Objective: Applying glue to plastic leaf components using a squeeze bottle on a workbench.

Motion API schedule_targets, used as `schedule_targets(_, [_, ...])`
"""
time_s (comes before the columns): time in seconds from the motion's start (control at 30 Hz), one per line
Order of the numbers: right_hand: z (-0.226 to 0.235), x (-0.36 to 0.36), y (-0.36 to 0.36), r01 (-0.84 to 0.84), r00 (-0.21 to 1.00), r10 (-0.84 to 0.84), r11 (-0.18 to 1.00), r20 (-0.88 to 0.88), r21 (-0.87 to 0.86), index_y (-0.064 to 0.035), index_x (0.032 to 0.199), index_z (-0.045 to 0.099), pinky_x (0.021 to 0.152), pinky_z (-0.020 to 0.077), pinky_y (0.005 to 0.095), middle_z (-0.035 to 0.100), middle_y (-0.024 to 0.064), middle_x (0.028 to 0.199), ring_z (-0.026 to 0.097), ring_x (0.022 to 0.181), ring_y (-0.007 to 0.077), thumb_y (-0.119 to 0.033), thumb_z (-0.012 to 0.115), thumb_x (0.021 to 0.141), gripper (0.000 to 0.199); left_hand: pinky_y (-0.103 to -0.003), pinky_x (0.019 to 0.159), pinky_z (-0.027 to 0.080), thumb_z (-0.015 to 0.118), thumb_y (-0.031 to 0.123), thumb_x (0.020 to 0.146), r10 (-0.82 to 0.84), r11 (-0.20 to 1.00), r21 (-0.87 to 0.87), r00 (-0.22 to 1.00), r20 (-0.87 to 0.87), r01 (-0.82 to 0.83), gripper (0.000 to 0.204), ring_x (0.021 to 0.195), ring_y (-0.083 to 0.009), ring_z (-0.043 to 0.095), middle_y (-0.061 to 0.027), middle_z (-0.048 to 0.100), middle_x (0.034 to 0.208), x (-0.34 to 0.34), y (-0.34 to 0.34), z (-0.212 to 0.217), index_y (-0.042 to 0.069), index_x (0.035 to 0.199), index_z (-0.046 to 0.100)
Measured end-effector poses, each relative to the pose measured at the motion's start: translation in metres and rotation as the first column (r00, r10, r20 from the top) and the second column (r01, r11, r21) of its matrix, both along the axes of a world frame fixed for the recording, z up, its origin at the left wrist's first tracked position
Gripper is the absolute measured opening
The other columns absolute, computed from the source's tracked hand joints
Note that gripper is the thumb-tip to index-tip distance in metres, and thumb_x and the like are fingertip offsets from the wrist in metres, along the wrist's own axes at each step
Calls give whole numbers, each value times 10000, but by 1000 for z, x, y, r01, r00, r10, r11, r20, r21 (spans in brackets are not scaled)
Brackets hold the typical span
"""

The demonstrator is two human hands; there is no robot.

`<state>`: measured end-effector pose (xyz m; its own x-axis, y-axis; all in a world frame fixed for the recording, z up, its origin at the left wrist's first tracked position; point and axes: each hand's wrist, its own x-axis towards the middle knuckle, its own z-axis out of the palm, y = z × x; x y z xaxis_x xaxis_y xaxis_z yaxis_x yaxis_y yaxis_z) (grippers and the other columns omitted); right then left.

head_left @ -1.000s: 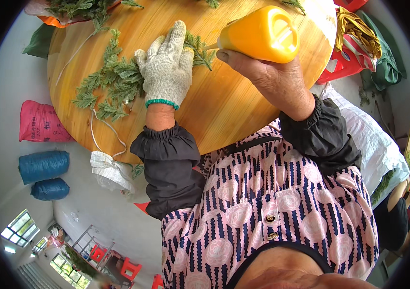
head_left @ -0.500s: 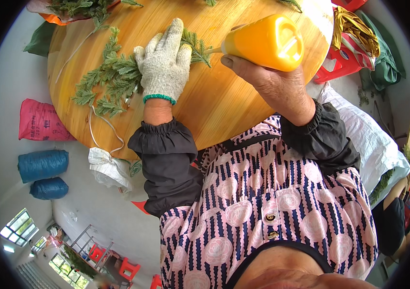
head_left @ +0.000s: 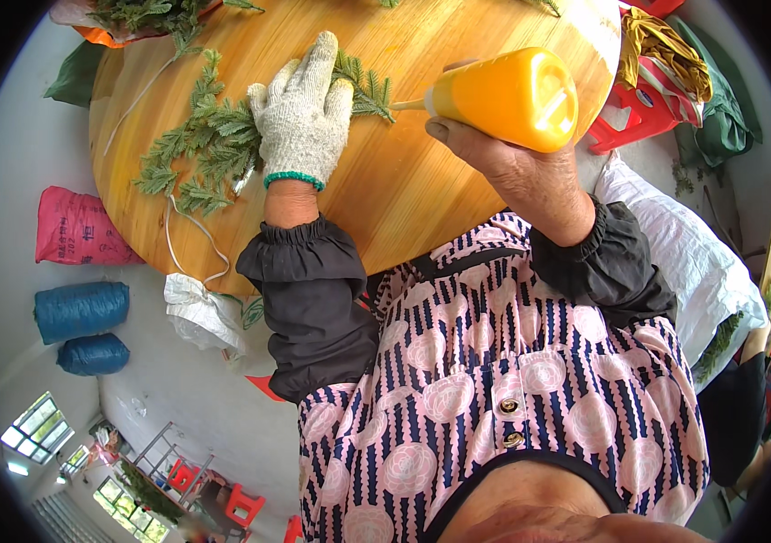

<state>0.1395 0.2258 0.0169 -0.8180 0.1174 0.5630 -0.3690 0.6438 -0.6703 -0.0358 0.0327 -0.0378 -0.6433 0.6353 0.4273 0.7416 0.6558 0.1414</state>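
Observation:
My left hand [head_left: 302, 122], in a white knitted glove with a green cuff, lies back up over a green artificial fir branch [head_left: 214, 140]. Its fingers are stretched out, and leafy sprigs show on both sides of it; the palm side is hidden. My bare right hand [head_left: 521, 172] is wrapped round a yellow squeeze bottle [head_left: 494, 98], tilted with its base up and right. The bottle's thin nozzle points left and reaches the tip of the sprig right of the glove. Both lie over a round wooden table [head_left: 385, 190].
More greenery [head_left: 146, 14] lies at the table's far left. A white cord [head_left: 200, 231] hangs over the near edge, above a white bag [head_left: 200, 312]. White sacks [head_left: 675, 244] and a red stool [head_left: 630, 118] stand at right. Another person's dark sleeve [head_left: 734, 416] shows at lower right.
The bottle and my right hand have shifted slightly right and toward me, the nozzle now by the sprig's tip. My left hand has moved a little left, still over the branch.

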Motion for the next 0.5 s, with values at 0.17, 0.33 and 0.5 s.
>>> schedule_targets(0.17, [1, 7, 3, 132, 991, -107, 892, -83, 432, -141, 969, 770, 895, 575, 359, 702, 125, 1211, 696, 1010, 275, -88, 859, 755, 237, -587, 1147, 307, 616, 325, 999, -3, 1000, 6, 1000, 3, 3, 569, 1301, -327, 575, -131, 666, 1348, -1, -1, 0, 242, 1549, 495])
schedule_targets(0.33, [0, 11, 6, 145, 988, -106, 875, -110, 463, -131, 978, 757, 902, 576, 353, 700, 140, 1211, 697, 1007, 276, -84, 856, 760, 244, -587, 1143, 312, 606, 320, 1003, 3, 1000, -14, 1000, 8, -3, 575, 1296, -341, 575, -140, 661, 1341, -2, -3, 0, 249, 1559, 478])
schedule_targets(0.5, [-2, 14, 7, 27, 997, -33, 997, 76, 78, -103, 989, 740, 898, 585, 339, 699, 134, 1215, 702, 1010, 267, -21, 825, 814, 212, -591, 1150, 304, 604, 317, 1006, 3, 1000, -25, 1000, -3, -3, 590, 1291, -343, 574, -129, 661, 1341, -4, -5, -1, 255, 1573, 454])
